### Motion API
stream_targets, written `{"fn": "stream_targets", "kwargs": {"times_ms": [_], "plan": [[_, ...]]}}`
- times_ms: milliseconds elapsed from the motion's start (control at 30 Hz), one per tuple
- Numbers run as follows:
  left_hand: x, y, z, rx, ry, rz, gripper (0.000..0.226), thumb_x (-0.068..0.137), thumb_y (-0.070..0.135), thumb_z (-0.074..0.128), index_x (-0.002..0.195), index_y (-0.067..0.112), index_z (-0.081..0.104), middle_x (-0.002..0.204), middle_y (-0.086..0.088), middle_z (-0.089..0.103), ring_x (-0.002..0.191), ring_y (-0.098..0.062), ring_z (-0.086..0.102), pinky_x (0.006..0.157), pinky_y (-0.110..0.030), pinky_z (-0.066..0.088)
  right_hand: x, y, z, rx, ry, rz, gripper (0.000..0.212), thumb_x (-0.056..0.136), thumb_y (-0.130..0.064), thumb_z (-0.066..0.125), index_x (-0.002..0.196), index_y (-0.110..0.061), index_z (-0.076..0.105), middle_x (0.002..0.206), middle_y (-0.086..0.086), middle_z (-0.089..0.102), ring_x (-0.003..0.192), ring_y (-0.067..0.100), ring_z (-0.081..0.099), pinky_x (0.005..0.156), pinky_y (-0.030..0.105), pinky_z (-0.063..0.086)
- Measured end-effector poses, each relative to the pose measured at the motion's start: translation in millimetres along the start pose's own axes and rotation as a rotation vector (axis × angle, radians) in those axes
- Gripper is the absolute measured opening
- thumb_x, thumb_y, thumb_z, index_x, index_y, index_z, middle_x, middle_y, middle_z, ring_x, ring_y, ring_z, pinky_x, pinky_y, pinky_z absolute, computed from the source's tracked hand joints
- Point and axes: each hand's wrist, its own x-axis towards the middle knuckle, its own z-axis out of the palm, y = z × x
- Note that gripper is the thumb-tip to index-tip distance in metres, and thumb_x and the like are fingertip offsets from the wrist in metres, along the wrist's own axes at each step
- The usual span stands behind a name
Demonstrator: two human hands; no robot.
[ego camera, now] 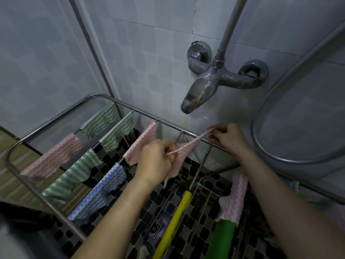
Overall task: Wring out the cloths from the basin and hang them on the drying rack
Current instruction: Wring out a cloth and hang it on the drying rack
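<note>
A pink wavy-patterned cloth point(179, 159) is stretched between my hands above the metal drying rack point(56, 116). My left hand point(155, 161) pinches its near top corner and my right hand point(229, 139) pinches the far corner, just over the rack's far rail. The rest of the cloth droops below my left hand. Several cloths hang over the rack's rods: a pink cloth point(52, 157), green cloths point(100, 121), a blue cloth point(100, 195) and another pink cloth point(141, 144). The basin is not in view.
A chrome wall tap point(205, 88) juts out just above my hands, with a shower hose point(265, 109) looping at right. A yellow-sleeved rod point(173, 225), a green-sleeved rod point(222, 240) and a draped pink cloth point(233, 199) lie below. A black mosaic floor with a drain point(154, 230) lies underneath.
</note>
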Motion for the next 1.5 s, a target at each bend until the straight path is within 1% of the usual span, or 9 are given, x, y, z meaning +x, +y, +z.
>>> {"fn": "stream_targets", "kwargs": {"times_ms": [133, 300, 500, 734, 834, 934, 1067, 1267, 1500], "plan": [[-4, 10, 15, -0.097, -0.033, 0.021, 0.010, 0.082, 0.010, 0.071, 0.084, 0.019, 0.071, 0.081, 0.006, 0.064, 0.071, -0.003, 0.055, 0.058, -0.007, 0.037, 4, 22, -11, -0.187, 0.067, -0.023, 0.032, 0.089, -0.001, 0.054, 0.079, -0.027, 0.071, 0.086, 0.010, 0.073, 0.075, 0.025, 0.071, 0.076, 0.039, 0.058], [-20, 24, 35, -0.115, -0.185, 0.226, 0.016, 0.076, 0.005, 0.072, 0.086, 0.017, 0.072, 0.080, 0.003, 0.059, 0.071, -0.009, 0.054, 0.062, -0.019, 0.043, -22, 48, -33, -0.287, 0.137, 0.015, 0.025, 0.089, 0.009, 0.051, 0.093, -0.002, 0.073, 0.082, 0.010, 0.069, 0.044, -0.007, 0.057, 0.051, 0.008, 0.046], [-51, 26, 73, -0.046, -0.347, 0.372, 0.020, 0.086, 0.008, 0.066, 0.104, 0.016, 0.072, 0.101, 0.004, 0.063, 0.089, -0.012, 0.061, 0.077, -0.013, 0.045, -35, 56, -43, -0.625, 0.086, -0.050, 0.026, 0.084, 0.003, 0.057, 0.097, -0.007, 0.077, 0.103, 0.015, 0.074, 0.098, 0.028, 0.067, 0.085, 0.028, 0.046], [-72, 25, 102, 0.129, -0.580, 0.436, 0.016, 0.093, 0.020, 0.052, 0.100, 0.013, 0.065, 0.097, -0.005, 0.061, 0.088, -0.023, 0.058, 0.075, -0.039, 0.052, -39, 57, -31, -0.792, -0.005, -0.037, 0.036, 0.080, -0.002, 0.059, 0.108, -0.019, 0.073, 0.112, 0.010, 0.071, 0.106, 0.029, 0.064, 0.087, 0.031, 0.048], [-76, 13, 96, 0.068, -0.492, 0.306, 0.016, 0.094, 0.021, 0.053, 0.099, 0.017, 0.068, 0.100, 0.000, 0.063, 0.089, -0.016, 0.060, 0.084, -0.032, 0.052, -40, 60, -17, -0.672, 0.044, -0.023, 0.028, 0.085, -0.008, 0.057, 0.108, -0.013, 0.073, 0.110, 0.012, 0.072, 0.105, 0.031, 0.065, 0.090, 0.035, 0.050], [-75, -2, 82, 0.025, -0.256, 0.090, 0.017, 0.091, 0.017, 0.059, 0.105, 0.019, 0.069, 0.098, 0.010, 0.054, 0.081, -0.005, 0.053, 0.072, -0.003, 0.041, -32, 68, -1, -0.500, 0.043, 0.069, 0.024, 0.087, -0.022, 0.058, 0.083, -0.004, 0.073, 0.082, 0.014, 0.073, 0.081, 0.029, 0.068, 0.071, 0.035, 0.052], [-76, -12, 77, 0.043, -0.251, -0.057, 0.018, 0.090, 0.029, 0.063, 0.107, 0.025, 0.066, 0.094, 0.012, 0.047, 0.076, -0.001, 0.044, 0.057, -0.007, 0.032, -25, 66, 14, -0.383, 0.047, 0.142, 0.047, 0.090, -0.039, 0.062, 0.061, -0.002, 0.065, 0.053, 0.008, 0.055, 0.054, 0.022, 0.053, 0.055, 0.030, 0.037], [-80, -14, 79, 0.026, -0.290, -0.053, 0.027, 0.090, 0.024, 0.063, 0.117, 0.028, 0.064, 0.100, 0.011, 0.055, 0.084, -0.003, 0.050, 0.069, -0.007, 0.034, -12, 67, 32, -0.402, 0.098, 0.220, 0.039, 0.085, -0.038, 0.062, 0.059, -0.010, 0.067, 0.066, 0.012, 0.068, 0.072, 0.031, 0.069, 0.069, 0.034, 0.054], [-82, -11, 81, 0.025, -0.282, -0.044, 0.046, 0.093, 0.017, 0.058, 0.137, 0.030, 0.050, 0.117, 0.007, 0.060, 0.100, -0.008, 0.057, 0.082, -0.012, 0.037, 0, 61, 28, -0.374, 0.210, 0.288, 0.029, 0.087, -0.031, 0.064, 0.090, -0.004, 0.074, 0.088, 0.016, 0.071, 0.087, 0.031, 0.067, 0.064, 0.025, 0.034]]}}
